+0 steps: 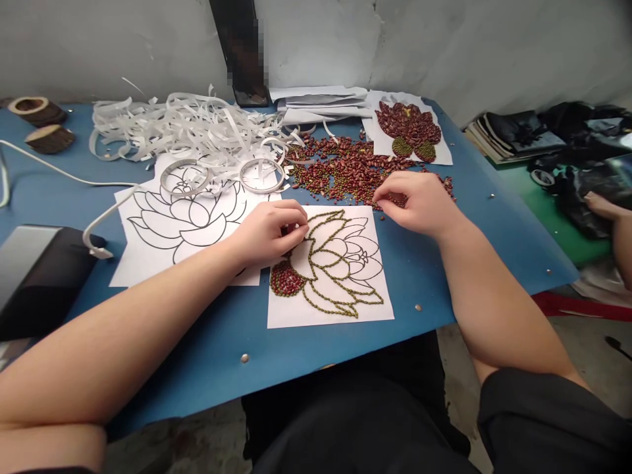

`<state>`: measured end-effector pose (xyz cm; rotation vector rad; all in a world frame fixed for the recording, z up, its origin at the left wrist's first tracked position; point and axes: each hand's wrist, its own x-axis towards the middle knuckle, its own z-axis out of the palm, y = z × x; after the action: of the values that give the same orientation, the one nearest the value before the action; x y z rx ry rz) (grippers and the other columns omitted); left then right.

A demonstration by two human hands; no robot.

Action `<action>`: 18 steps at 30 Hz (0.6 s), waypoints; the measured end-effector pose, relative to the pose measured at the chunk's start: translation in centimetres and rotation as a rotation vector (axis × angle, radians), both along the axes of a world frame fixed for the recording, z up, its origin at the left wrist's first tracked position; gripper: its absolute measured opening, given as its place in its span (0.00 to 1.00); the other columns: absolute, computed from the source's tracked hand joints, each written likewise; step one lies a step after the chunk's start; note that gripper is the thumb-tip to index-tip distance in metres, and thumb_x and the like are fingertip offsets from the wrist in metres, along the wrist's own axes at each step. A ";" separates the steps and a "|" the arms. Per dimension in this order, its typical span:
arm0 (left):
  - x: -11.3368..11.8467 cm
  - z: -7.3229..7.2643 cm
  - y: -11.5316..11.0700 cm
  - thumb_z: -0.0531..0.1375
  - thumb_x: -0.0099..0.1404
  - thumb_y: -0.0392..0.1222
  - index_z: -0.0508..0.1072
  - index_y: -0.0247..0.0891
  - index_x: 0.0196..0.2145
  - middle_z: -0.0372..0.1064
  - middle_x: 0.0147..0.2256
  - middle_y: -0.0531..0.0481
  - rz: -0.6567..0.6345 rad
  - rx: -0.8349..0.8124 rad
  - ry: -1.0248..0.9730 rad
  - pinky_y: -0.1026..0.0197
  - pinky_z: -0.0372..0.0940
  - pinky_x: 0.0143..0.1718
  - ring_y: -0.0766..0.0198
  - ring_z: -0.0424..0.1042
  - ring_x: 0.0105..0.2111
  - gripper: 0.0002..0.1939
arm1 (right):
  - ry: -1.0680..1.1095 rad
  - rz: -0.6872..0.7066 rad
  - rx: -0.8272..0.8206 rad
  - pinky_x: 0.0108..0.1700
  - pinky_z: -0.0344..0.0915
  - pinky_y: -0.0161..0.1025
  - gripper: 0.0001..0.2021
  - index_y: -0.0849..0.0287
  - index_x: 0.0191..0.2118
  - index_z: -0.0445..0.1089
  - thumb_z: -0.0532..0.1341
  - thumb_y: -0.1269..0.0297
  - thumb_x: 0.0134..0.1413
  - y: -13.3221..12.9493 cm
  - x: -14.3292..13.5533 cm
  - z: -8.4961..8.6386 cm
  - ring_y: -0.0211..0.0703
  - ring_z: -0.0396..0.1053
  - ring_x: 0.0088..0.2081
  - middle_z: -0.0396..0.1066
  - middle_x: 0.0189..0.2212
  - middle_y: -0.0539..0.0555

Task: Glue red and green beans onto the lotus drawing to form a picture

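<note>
Left hand (286, 229), loosely curled, on the flower sheet's (330, 266) upper-left edge; right hand (413, 201), half-closed, by red beans (353, 164); grip contents unclear.

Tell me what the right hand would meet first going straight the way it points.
The right hand would probably first meet the loose red and green beans just ahead; its height above them is unclear.
</note>
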<state>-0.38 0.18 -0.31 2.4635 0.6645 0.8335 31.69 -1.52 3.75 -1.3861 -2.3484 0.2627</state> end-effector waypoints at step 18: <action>0.1 0.1 -0.1 0.56 0.69 0.41 0.75 0.38 0.29 0.77 0.35 0.46 0.025 0.000 0.008 0.59 0.70 0.38 0.62 0.75 0.34 0.13 | -0.222 0.031 -0.242 0.36 0.63 0.42 0.07 0.54 0.33 0.79 0.62 0.62 0.56 0.4 2.3 -0.1 0.46 0.73 0.31 0.79 0.30 0.52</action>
<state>-0.26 0.11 -0.25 2.4641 0.6990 0.8336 33.94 -1.08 3.64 -1.5611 -2.5903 0.4347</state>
